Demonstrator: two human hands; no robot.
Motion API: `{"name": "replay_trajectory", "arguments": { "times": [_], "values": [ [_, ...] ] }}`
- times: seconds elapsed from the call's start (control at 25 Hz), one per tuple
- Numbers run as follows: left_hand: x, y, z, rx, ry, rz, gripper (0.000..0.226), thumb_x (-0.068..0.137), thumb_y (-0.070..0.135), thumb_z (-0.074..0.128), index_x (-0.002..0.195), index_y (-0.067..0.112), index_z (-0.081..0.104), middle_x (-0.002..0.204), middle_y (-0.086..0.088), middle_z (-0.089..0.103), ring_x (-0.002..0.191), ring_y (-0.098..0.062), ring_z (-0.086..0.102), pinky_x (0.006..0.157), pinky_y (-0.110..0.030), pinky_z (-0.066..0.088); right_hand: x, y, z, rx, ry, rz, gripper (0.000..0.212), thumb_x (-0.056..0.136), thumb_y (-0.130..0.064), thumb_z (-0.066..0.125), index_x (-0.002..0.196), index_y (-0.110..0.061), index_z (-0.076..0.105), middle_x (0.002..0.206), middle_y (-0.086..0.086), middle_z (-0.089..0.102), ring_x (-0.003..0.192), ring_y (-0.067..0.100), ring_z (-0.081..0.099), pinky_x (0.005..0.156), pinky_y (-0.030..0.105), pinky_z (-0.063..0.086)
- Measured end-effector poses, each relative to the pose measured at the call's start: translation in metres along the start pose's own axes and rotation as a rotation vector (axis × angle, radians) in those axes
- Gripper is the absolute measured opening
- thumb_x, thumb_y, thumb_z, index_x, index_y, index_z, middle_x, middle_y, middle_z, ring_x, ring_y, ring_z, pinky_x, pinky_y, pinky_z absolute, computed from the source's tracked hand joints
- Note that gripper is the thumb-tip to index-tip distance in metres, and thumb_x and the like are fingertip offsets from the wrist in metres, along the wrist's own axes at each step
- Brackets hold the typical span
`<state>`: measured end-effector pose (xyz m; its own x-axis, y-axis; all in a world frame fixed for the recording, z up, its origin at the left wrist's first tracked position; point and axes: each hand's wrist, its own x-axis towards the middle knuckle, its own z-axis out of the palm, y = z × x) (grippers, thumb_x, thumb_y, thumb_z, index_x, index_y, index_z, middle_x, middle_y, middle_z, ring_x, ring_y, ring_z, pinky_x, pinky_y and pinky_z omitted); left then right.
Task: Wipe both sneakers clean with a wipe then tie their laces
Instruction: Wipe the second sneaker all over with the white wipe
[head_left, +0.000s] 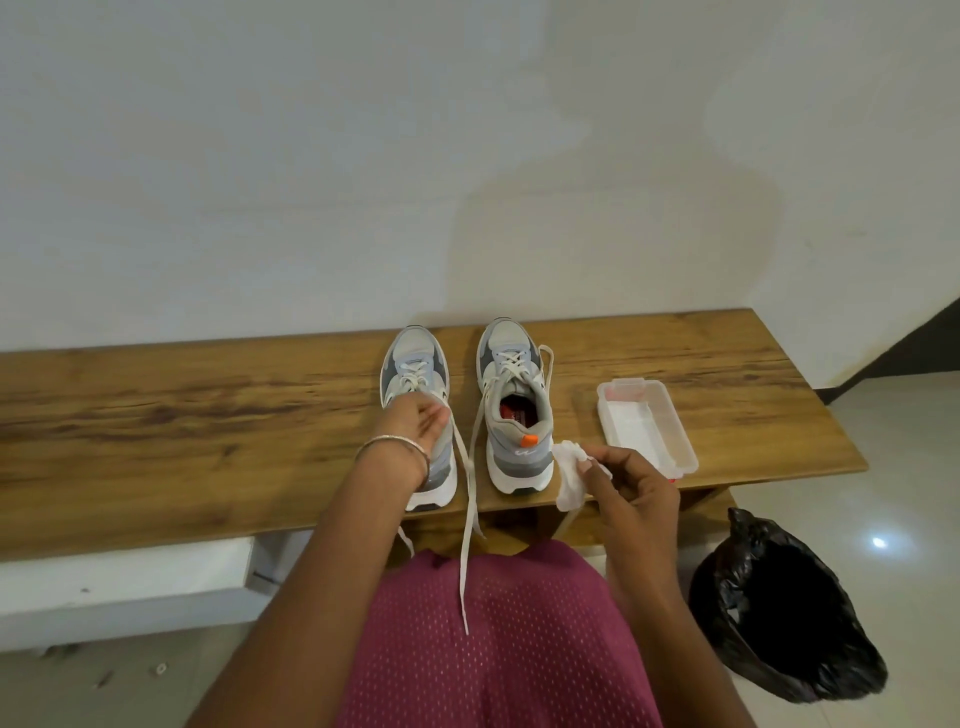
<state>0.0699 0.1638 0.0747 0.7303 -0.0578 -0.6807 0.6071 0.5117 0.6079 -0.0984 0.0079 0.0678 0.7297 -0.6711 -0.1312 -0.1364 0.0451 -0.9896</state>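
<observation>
Against a plain white wall runs a long wooden bench, and both sneakers stand on it side by side near its front edge, toes toward the wall. They are grey and white with pale blue panels and thick white soles. The right sneaker shows a red insole through its open mouth and an orange tab at the heel. The laces are untied, and long flat white ends trail off the bench edge and down over the person's pink mesh garment.

The left hand sits on the left sneaker, covering its mouth. Its fingers curl over the collar and grip it, palm turned toward the other shoe. The forearm reaches forward from below, with a thin bangle at the wrist.

The right hand hovers just right of the right sneaker's heel, at the front edge of the bench. Thumb and bent fingers pinch a crumpled white wipe, which hangs below them, apart from the shoe.

Behind that hand lies an open clear plastic tub. On the tiled floor to the right sits a black bin bag.
</observation>
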Motion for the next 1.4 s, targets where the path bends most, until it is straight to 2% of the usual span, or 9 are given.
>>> {"name": "replay_trajectory", "arguments": {
  "times": [0.12, 0.28, 0.36, 0.48, 0.64, 0.84, 1.04, 1.24, 1.4],
  "values": [
    [0.013, 0.016, -0.007, -0.173, 0.007, -0.158, 0.037, 0.096, 0.006, 0.055, 0.130, -0.007, 0.049, 0.121, -0.017, 0.055, 0.121, -0.027, 0.055, 0.109, -0.034, 0.043, -0.008, -0.005, 0.007, 0.009, -0.035, -0.015, 0.015, 0.089, -0.013, 0.070, 0.102, -0.020, 0.074, 0.098, -0.002, 0.075, 0.095, 0.019, 0.069, 0.084, 0.044, 0.058],
    [0.035, 0.012, -0.003, -0.326, -0.035, -0.233, 0.014, 0.093, 0.007, 0.060, 0.107, 0.005, 0.059, 0.098, -0.012, 0.059, 0.086, -0.020, 0.060, 0.088, -0.028, 0.055, -0.016, -0.006, 0.014, -0.010, -0.065, -0.014, 0.015, 0.088, -0.014, 0.070, 0.101, -0.022, 0.074, 0.098, -0.005, 0.074, 0.095, 0.014, 0.069, 0.083, 0.040, 0.059],
    [0.045, 0.006, 0.003, -0.383, -0.006, -0.219, 0.004, 0.094, 0.009, 0.061, 0.093, 0.006, 0.060, 0.087, -0.007, 0.058, 0.073, -0.014, 0.058, 0.064, -0.022, 0.058, -0.017, -0.006, 0.015, -0.018, -0.071, -0.007, 0.016, 0.089, -0.013, 0.070, 0.100, -0.023, 0.074, 0.098, -0.005, 0.074, 0.094, 0.013, 0.069, 0.084, 0.040, 0.058],
    [0.056, 0.000, 0.006, -0.499, 0.002, -0.221, 0.016, 0.093, 0.015, 0.065, 0.079, 0.010, 0.058, 0.071, 0.003, 0.053, 0.055, -0.005, 0.055, 0.051, -0.013, 0.053, -0.019, -0.005, 0.017, -0.008, -0.078, 0.015, 0.016, 0.089, -0.013, 0.070, 0.101, -0.023, 0.074, 0.100, -0.005, 0.074, 0.096, 0.014, 0.069, 0.084, 0.039, 0.058],
    [0.063, 0.001, 0.009, -0.499, 0.088, -0.244, 0.014, 0.087, 0.017, 0.071, 0.095, 0.009, 0.063, 0.078, 0.002, 0.059, 0.039, -0.004, 0.056, 0.033, -0.013, 0.042, -0.022, -0.009, 0.021, -0.024, -0.094, 0.019, 0.016, 0.089, -0.014, 0.070, 0.100, -0.024, 0.074, 0.100, -0.006, 0.074, 0.097, 0.013, 0.069, 0.081, 0.035, 0.058],
    [0.059, -0.003, 0.004, -0.439, 0.086, -0.254, 0.026, 0.083, 0.016, 0.074, 0.107, 0.008, 0.066, 0.092, -0.003, 0.065, 0.064, -0.010, 0.061, 0.041, -0.016, 0.051, -0.030, -0.013, 0.021, -0.037, -0.117, 0.020, 0.015, 0.089, -0.013, 0.070, 0.101, -0.022, 0.074, 0.102, -0.005, 0.074, 0.098, 0.013, 0.069, 0.081, 0.032, 0.058],
    [0.022, -0.016, -0.011, -0.393, -0.134, -0.165, 0.009, 0.094, 0.013, 0.063, 0.098, 0.007, 0.067, 0.101, -0.007, 0.067, 0.089, -0.012, 0.063, 0.088, -0.019, 0.055, -0.041, -0.026, 0.020, 0.026, -0.120, 0.036, 0.016, 0.089, -0.011, 0.069, 0.101, -0.022, 0.074, 0.102, -0.005, 0.073, 0.098, 0.013, 0.068, 0.077, 0.029, 0.057],
    [-0.031, -0.031, -0.044, -0.295, -0.422, -0.133, 0.035, 0.099, 0.014, 0.048, 0.132, 0.005, 0.059, 0.131, -0.015, 0.063, 0.125, -0.029, 0.055, 0.112, -0.043, 0.039, -0.059, -0.042, 0.015, 0.067, -0.127, 0.012, 0.016, 0.090, -0.012, 0.068, 0.101, -0.023, 0.073, 0.102, -0.006, 0.073, 0.098, 0.013, 0.068, 0.075, 0.028, 0.056],
    [-0.089, -0.035, -0.066, -0.317, -0.540, -0.135, 0.040, 0.097, 0.013, 0.050, 0.137, 0.010, 0.055, 0.137, -0.013, 0.059, 0.130, -0.030, 0.054, 0.108, -0.045, 0.043, -0.080, -0.057, 0.010, 0.163, -0.153, -0.016, 0.016, 0.093, -0.009, 0.065, 0.107, -0.012, 0.070, 0.103, 0.003, 0.074, 0.101, 0.021, 0.069, 0.077, 0.028, 0.055]
  ]
}}
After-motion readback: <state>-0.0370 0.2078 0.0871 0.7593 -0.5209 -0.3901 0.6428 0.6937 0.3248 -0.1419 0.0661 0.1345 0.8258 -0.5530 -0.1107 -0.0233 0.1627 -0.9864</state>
